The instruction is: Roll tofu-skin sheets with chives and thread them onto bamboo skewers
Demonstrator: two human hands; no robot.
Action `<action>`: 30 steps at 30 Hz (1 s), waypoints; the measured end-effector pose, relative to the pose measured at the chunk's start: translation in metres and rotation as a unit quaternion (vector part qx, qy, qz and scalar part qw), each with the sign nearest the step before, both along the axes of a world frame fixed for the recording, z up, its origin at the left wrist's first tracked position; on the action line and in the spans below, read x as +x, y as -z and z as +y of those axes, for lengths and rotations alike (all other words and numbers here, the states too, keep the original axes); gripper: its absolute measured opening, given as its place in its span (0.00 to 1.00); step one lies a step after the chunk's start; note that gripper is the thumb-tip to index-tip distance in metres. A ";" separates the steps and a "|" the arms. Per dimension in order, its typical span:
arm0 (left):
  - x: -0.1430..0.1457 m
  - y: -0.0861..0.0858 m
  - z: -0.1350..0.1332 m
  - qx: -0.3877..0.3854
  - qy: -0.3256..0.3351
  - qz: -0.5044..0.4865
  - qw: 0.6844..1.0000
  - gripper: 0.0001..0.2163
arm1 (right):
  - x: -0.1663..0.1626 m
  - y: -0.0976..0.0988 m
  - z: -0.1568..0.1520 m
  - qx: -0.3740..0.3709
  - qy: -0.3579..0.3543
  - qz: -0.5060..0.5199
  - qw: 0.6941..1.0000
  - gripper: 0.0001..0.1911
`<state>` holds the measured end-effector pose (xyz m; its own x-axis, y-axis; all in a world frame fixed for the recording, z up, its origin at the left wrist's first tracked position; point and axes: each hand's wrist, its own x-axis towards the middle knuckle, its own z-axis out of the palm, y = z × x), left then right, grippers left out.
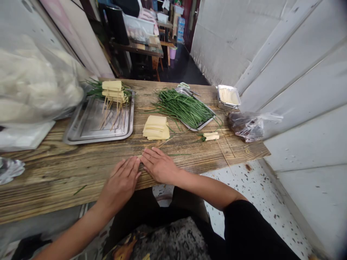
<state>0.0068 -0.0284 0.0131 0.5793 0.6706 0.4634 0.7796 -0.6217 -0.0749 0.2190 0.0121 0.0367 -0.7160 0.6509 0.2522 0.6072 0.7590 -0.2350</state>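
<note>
The left hand point(121, 178) and right hand point(159, 166) meet low over the bench point(54, 177), fingers point(132, 167) stretched out and close together; whether they grip anything underneath, I cannot tell. Just beyond sits a stack of yellow sheets point(155, 128); farther back, green stalks point(187, 108) heap a tray point(200, 128).

Food-prep room, perhaps small eatery's: wooden worktop point(54, 180) bearing metal tray point(85, 117), skewered rolls point(112, 86), heaped green stalks point(187, 108), stacked yellowish sheets point(156, 129); speckled floor point(249, 195); behind, second table point(150, 50) with plastic tub point(139, 26), bottle pack point(180, 29) nearby.
</note>
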 end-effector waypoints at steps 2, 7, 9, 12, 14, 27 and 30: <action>0.000 0.001 0.001 0.003 -0.001 0.005 1.000 0.26 | 0.000 0.000 0.001 -0.001 0.000 -0.003 1.000 0.21; 0.000 -0.001 0.003 0.005 0.002 0.018 1.000 0.23 | 0.000 -0.002 0.004 0.015 0.000 -0.012 1.000 0.21; 0.000 -0.004 0.006 -0.009 0.004 0.009 1.000 0.22 | 0.000 -0.003 0.007 0.021 0.003 -0.023 0.999 0.21; 0.002 -0.010 0.011 -0.038 -0.006 -0.012 0.999 0.22 | -0.001 -0.003 0.012 0.020 0.007 -0.036 0.999 0.21; 0.004 -0.012 0.014 -0.038 -0.013 -0.016 0.999 0.21 | -0.002 -0.003 0.015 0.013 0.007 -0.038 0.999 0.21; -0.003 -0.003 0.042 0.036 0.084 -0.078 0.993 0.14 | -0.007 -0.005 0.023 -0.053 0.034 -0.036 0.997 0.21; -0.005 -0.001 0.047 0.050 0.103 -0.086 0.990 0.12 | 0.013 -0.015 0.019 -0.040 0.044 0.000 0.998 0.25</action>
